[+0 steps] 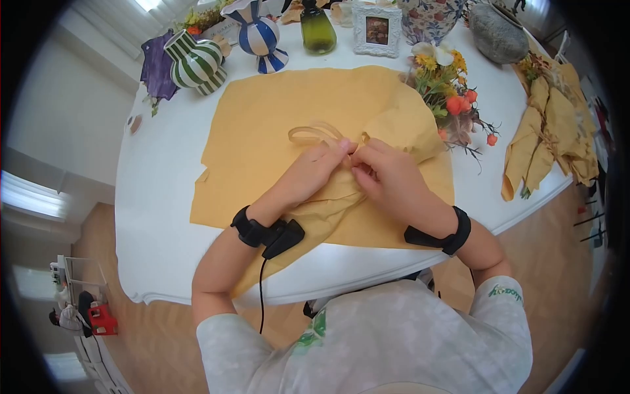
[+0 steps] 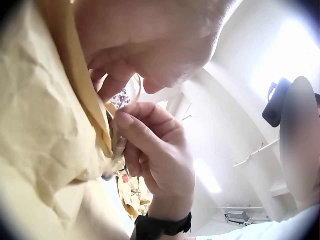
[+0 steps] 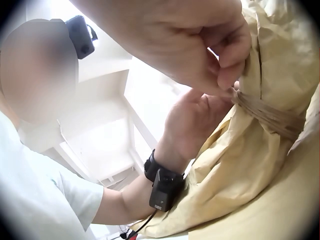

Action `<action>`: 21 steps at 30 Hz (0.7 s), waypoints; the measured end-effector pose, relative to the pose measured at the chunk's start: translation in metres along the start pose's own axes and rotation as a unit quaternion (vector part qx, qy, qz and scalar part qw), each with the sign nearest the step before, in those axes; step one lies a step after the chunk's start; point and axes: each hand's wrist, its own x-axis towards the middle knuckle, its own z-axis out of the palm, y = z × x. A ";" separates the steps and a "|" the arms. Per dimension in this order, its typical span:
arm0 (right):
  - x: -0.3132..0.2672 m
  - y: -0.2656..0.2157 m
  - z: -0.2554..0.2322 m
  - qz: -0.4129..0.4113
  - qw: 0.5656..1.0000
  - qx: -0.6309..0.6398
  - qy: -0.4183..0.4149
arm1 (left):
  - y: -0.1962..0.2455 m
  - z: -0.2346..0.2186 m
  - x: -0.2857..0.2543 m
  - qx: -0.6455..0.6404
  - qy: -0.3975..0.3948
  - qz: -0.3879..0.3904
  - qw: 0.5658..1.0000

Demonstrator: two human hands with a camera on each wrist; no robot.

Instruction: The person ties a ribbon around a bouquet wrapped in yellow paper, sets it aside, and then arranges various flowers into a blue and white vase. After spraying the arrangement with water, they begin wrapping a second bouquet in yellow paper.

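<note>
Over the middle of the table, yellow wrapping paper (image 1: pixel 282 105) lies partly flat and partly gathered into folds. A thin tan ribbon (image 3: pixel 272 115) runs round the gathered part in the right wrist view, and its loop (image 1: pixel 315 130) stands out beyond the fingers in the head view. My left hand (image 1: pixel 312 172) pinches the ribbon at the gather. Close against it, my right hand (image 1: pixel 397 180) pinches the ribbon between thumb and forefinger, best seen in the left wrist view. Orange and yellow flowers (image 1: pixel 453 85) show at the paper's upper right. Their stems are hidden.
Along the back of the white table (image 1: pixel 157 243) stand a green-striped vase (image 1: pixel 197 62), a blue-striped vase (image 1: pixel 259 39), a green glass bottle (image 1: pixel 318 29), a framed picture (image 1: pixel 377 31) and a grey pot (image 1: pixel 497 33). Another wrapped bouquet (image 1: pixel 551 125) lies at the right.
</note>
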 end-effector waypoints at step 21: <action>-0.080 -0.007 -0.058 -0.150 0.871 0.224 -0.411 | -0.014 -0.005 0.020 -0.091 0.139 -0.068 0.984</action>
